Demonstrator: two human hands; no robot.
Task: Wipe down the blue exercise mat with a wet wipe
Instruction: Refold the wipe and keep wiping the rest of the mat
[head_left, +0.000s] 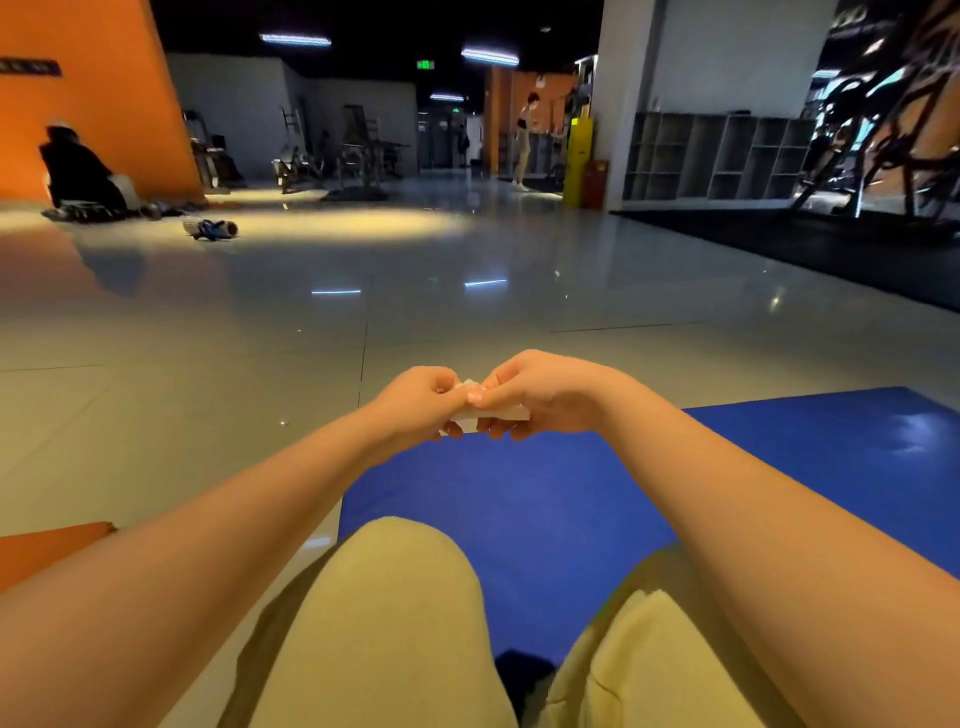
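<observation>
Head view: I see both hands raised together above the near edge of the mat.
Left hand (423, 397): fingers curled, pinching one end of the wet wipe (491, 413).
Right hand (524, 397): pinching the other end of the folded wipe.
Blue exercise mat (571, 499): flat on the floor (208, 389), under my knees.
Progress: I judge wiping not begun; the wipe is off the mat, whole surface left.
</observation>
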